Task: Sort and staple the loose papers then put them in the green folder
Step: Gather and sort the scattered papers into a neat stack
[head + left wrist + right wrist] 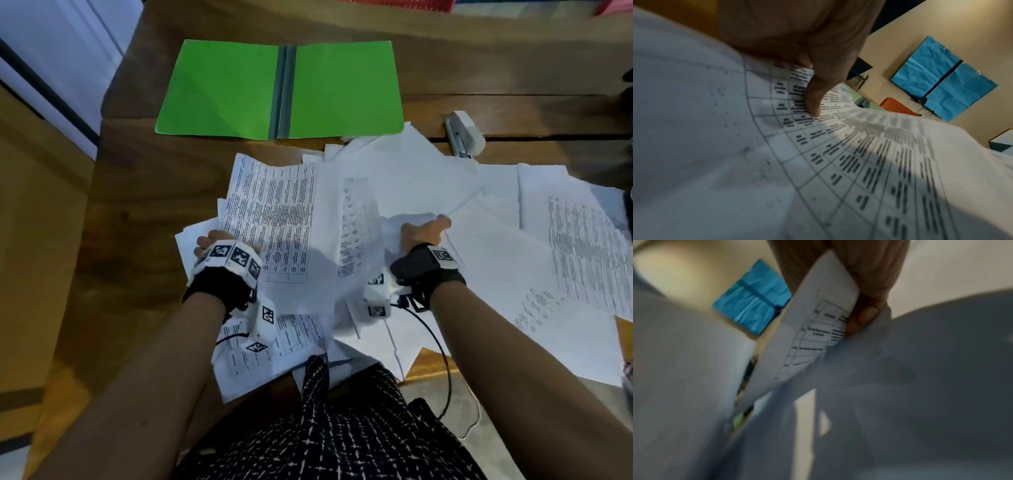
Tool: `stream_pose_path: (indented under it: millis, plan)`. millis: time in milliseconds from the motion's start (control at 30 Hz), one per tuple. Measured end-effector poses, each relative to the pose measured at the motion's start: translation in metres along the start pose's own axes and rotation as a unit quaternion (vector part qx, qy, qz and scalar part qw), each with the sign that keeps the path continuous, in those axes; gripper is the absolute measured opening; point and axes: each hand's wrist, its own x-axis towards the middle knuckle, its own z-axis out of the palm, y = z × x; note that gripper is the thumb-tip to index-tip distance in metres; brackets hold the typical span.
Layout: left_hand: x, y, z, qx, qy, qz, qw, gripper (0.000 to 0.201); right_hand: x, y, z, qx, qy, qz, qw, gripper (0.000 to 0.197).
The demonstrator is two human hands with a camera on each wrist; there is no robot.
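A green folder [279,90] lies open flat at the far side of the wooden table [144,192]. A white stapler [466,133] lies to its right. Loose printed papers [513,246] spread across the table's middle and right. My left hand [219,241] grips the left edge of a printed sheet with a table on it [274,212]; in the left wrist view my thumb [813,100] presses on that printed sheet [859,162]. My right hand [423,229] pinches another sheet [363,226], its thumb [863,318] on that sheet's curled corner [818,331]. Both sheets are lifted off the pile.
More sheets [274,356] overhang the table's near edge by my patterned clothing [342,428]. The table's left edge [96,205] drops to the floor. A cable [442,349] runs from my right wrist. Bare wood lies left of the papers.
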Motion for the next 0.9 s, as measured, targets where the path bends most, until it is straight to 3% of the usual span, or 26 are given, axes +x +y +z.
stream_pose_path:
  millis: [100, 233, 333, 400, 467, 567, 667, 767, 833, 900]
  plan:
    - [0.013, 0.004, -0.015, -0.111, -0.025, 0.039, 0.993, 0.054, 0.005, 0.012, -0.014, -0.094, 0.005, -0.079, 0.992, 0.066]
    - [0.006, 0.027, -0.049, -0.210, 0.100, 0.107, 0.967, 0.032, 0.013, 0.031, -0.041, -0.209, -0.102, -0.161, 0.959, 0.061]
    - [0.002, 0.042, -0.066, -0.262, 0.148, 0.143, 0.943, 0.020, 0.025, 0.032, -0.064, -0.313, -0.130, -0.206, 0.918, 0.051]
    - [-0.002, 0.051, -0.067, -0.287, 0.122, 0.158, 0.937, 0.016, 0.030, 0.032, -0.075, -0.353, -0.128, -0.207, 0.903, 0.053]
    - [-0.009, 0.060, -0.057, -0.242, 0.061, 0.154, 0.956, 0.006, 0.037, 0.035, -0.082, -0.360, -0.116, -0.213, 0.901, 0.064]
    - [-0.026, 0.070, -0.021, -0.193, -0.002, 0.120, 0.974, 0.015, 0.039, 0.043, -0.082, -0.278, -0.082, -0.170, 0.942, 0.079]
    - [-0.041, 0.067, 0.018, -0.158, -0.018, 0.094, 0.983, 0.017, 0.029, 0.048, -0.072, -0.236, -0.103, -0.104, 0.961, 0.049]
    - [-0.050, 0.060, 0.040, -0.133, -0.032, 0.059, 0.989, 0.033, 0.024, 0.045, -0.074, -0.271, -0.128, -0.154, 0.941, 0.017]
    - [-0.052, 0.059, 0.042, -0.133, -0.013, 0.042, 0.990, 0.038, 0.027, 0.035, -0.092, -0.250, -0.106, -0.190, 0.943, 0.024]
    - [-0.056, 0.062, 0.041, -0.143, 0.006, 0.036, 0.989, 0.036, 0.033, 0.022, -0.113, -0.212, -0.054, -0.226, 0.949, 0.016]
